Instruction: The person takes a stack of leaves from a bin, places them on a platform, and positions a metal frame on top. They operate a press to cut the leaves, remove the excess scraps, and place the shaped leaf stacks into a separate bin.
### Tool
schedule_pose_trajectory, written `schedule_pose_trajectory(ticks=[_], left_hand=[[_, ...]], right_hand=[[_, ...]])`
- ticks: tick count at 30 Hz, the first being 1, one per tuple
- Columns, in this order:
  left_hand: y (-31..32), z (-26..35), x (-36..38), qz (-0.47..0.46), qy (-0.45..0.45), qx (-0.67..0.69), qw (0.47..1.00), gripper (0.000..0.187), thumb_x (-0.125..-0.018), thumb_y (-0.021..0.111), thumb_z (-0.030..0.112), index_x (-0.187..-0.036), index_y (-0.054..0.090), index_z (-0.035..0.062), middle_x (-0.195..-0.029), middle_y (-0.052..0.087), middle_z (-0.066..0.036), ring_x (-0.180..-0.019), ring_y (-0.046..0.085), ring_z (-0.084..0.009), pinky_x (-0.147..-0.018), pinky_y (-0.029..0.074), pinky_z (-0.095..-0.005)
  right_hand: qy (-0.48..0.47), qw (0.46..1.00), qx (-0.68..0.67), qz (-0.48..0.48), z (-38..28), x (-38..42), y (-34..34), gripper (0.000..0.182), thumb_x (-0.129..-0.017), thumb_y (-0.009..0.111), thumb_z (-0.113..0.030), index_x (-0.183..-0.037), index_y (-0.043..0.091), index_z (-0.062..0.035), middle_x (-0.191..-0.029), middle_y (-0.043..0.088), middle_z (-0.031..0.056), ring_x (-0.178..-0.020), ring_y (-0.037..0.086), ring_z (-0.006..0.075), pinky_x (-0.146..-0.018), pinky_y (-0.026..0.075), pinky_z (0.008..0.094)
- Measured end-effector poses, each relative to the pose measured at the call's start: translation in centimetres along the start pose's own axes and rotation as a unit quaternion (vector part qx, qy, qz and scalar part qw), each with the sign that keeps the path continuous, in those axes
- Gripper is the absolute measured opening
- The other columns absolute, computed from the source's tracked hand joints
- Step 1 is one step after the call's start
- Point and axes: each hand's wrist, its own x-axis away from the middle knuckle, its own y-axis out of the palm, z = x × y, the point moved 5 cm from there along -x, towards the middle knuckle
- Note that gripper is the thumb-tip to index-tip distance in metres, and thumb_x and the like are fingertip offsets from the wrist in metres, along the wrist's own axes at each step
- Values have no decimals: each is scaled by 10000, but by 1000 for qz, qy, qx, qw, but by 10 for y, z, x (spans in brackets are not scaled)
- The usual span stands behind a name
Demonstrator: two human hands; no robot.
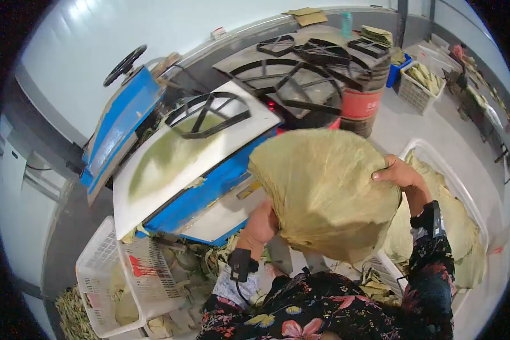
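A broad, yellow-green dried leaf (326, 190), rounded and finely creased, is held up in front of me. My right hand (401, 175) is closed on its upper right edge, thumb over the face and the other fingers behind. At the lower left edge, my left hand (260, 222) grips the same leaf, its fingertips hidden behind it. Beyond the leaf is a blue press with a white board (147, 164) stained green. On that board rests a black half-round cutting frame (209, 116) with inner struts.
More dried leaves (456, 226) fill a white tub at right. A white basket (105, 266) with leaves stands lower left. Several black frames (300, 85) lie on the table and red drum behind. The press's blue head with a black handwheel (126, 65) rises at left.
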Motion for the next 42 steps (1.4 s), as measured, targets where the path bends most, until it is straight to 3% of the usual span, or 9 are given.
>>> schedule_pose_trajectory(ticks=[5,7,10,14,20,31,35,38,42], left_hand=[[-52,72,33,176,108,-129,970,393,-813,601,94,-1181,490,11,-1104,578,-82,-985,559,-190,-855,451,-328],[-72,112,50,235,142,-113,955,395,-777,602,-13,-1158,501,5,-1059,595,-73,-939,576,-177,-832,458,-308],[-92,196,80,256,345,-180,885,377,-769,601,-40,-1134,516,3,-1038,603,-81,-914,585,-168,-811,471,-305],[-93,265,116,280,454,-59,844,352,-767,564,-64,-1113,511,-21,-1060,595,-106,-916,586,-178,-821,470,-323],[-113,282,142,280,555,-48,782,531,-731,585,75,-1235,422,36,-1179,519,-101,-1074,513,-240,-927,427,-397],[-182,229,111,352,482,-30,802,470,-743,583,-66,-1180,459,57,-1117,555,-69,-993,543,-204,-877,437,-379],[-230,257,153,134,453,217,854,437,-789,627,193,-1179,497,45,-1112,573,-99,-982,560,-218,-888,436,-367],[-213,288,174,229,513,217,798,519,-792,611,298,-1218,483,30,-1143,569,-117,-1014,560,-239,-901,435,-373],[-213,303,187,273,456,-54,845,486,-790,627,160,-1229,480,12,-1158,567,-104,-1032,555,-208,-905,427,-348]], right_hand=[[-70,985,153,34,-63,-77,99,480,-762,665,-130,-1200,506,-14,-1079,605,81,-977,566,196,-876,426,340],[-262,826,371,334,-94,-94,118,453,-775,641,-130,-1187,493,-14,-1071,581,134,-978,555,244,-869,417,340],[-421,735,407,343,-126,-83,207,457,-778,627,-125,-1192,472,-12,-1039,554,189,-995,537,303,-873,411,356],[-235,965,2,-115,-37,-151,343,691,-796,654,-211,-1351,273,-55,-1315,402,112,-1212,398,251,-982,334,383],[-198,806,-523,-195,-48,-234,407,697,-757,701,-273,-1317,331,-87,-1346,400,59,-1245,367,250,-1032,275,418],[-118,885,-433,-126,-83,-262,443,523,-805,624,-131,-1270,393,-62,-1240,494,80,-1147,465,241,-982,371,402],[-90,901,-419,-69,-70,-300,404,382,-815,572,-29,-1177,450,-29,-1082,564,88,-1005,547,236,-869,450,401],[-73,911,-400,-72,-67,-320,381,394,-817,575,-33,-1190,448,-32,-1120,551,78,-1027,541,230,-887,445,388],[-57,945,-319,-53,-47,-356,364,414,-805,601,-45,-1192,453,-35,-1158,541,74,-1060,534,227,-920,432,367]])
